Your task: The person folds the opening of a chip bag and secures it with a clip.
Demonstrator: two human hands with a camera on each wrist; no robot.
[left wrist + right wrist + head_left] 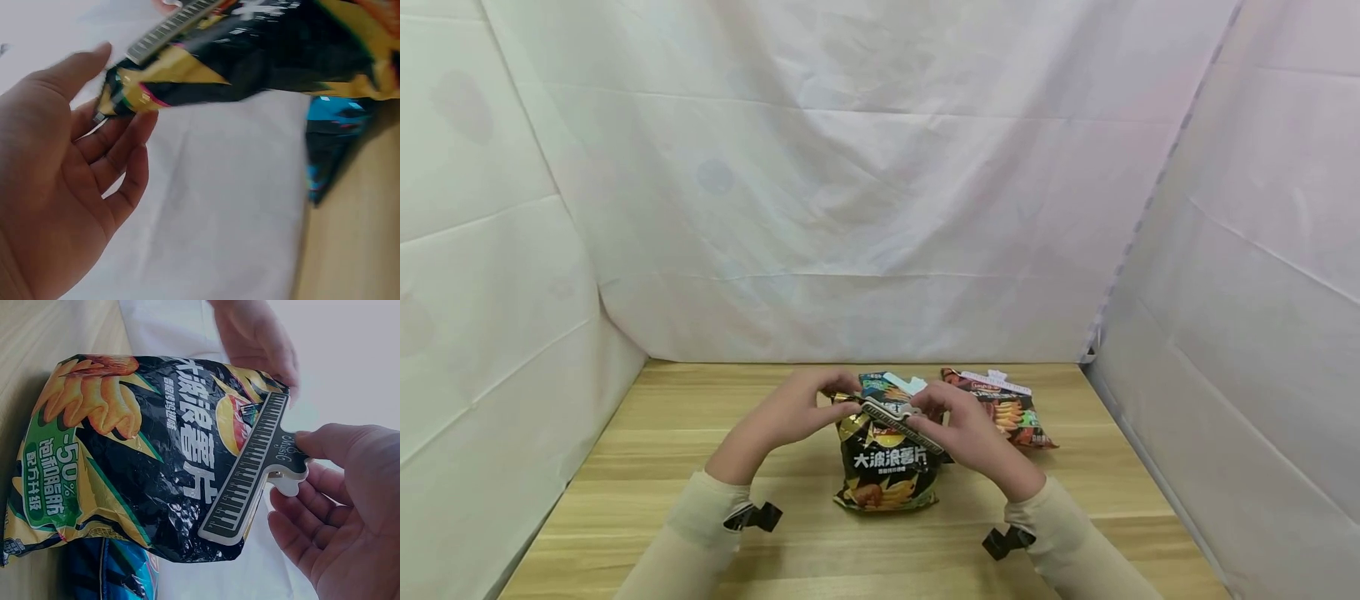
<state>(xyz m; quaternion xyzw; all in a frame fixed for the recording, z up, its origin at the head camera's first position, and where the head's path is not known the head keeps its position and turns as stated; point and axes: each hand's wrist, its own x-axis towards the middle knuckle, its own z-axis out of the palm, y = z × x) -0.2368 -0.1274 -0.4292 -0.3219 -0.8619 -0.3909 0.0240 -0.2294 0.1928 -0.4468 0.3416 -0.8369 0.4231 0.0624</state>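
Note:
A black and gold bag of potato chips [891,467] stands upright on the table between both hands. Across its top edge sits a long clip [244,469] with a piano-key pattern. My right hand [958,425] pinches the clip's handle, thumb on the front face and fingers behind, as the right wrist view shows. At the bag's upper left corner, my left hand [793,408] holds the corner between thumb and fingers. The left wrist view has this left hand [75,150] with its fingers curled behind the corner and the thumb near the clip's end.
Behind the black bag stands a blue chip bag [874,385] with a pale clip [904,383] on top, partly hidden. A red-brown chip bag [1022,417] with a white and pink clip [996,382] lies at the right. White cloth [865,208] encloses the wooden table [700,450].

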